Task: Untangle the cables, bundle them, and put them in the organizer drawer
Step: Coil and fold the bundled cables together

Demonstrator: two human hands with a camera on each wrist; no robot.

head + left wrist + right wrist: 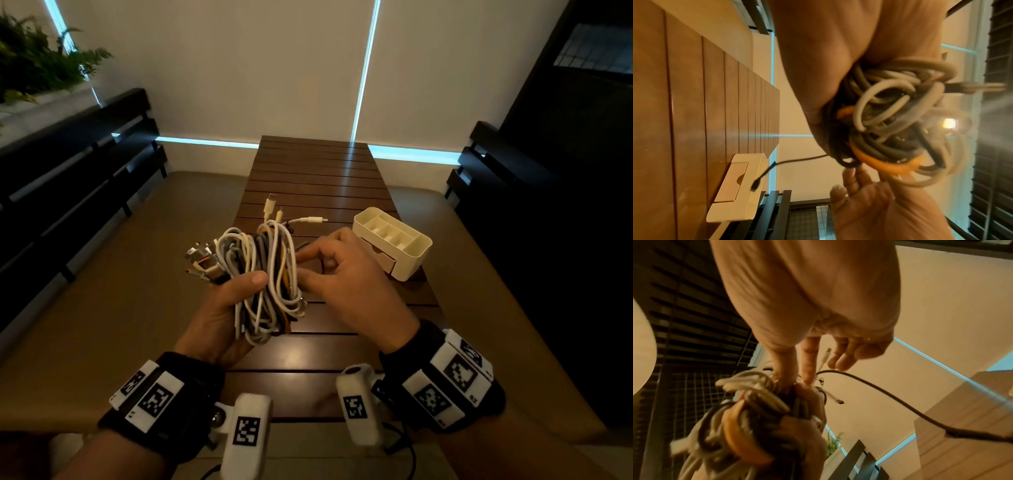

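A tangled bundle of white, grey, dark and orange cables (pixel 263 284) is gripped in my left hand (pixel 239 301) above the wooden table, thumb across its front. Plugs stick out at its left and top. My right hand (pixel 303 267) reaches in from the right, thumb and forefinger pinching a dark cable (pixel 879 395) where it leaves the bundle (pixel 756 410). That cable's free end (pixel 756 185) hangs loose with its plug. The white organizer (pixel 394 240) stands on the table to the right, its small drawer (pixel 383 260) closed.
The slatted wooden table (pixel 308 178) runs away from me between beige cushioned seats. Black slatted bench backs (pixel 85 178) stand at the left and right. A plant (pixel 41 61) is at the far left. Blinds cover the window behind.
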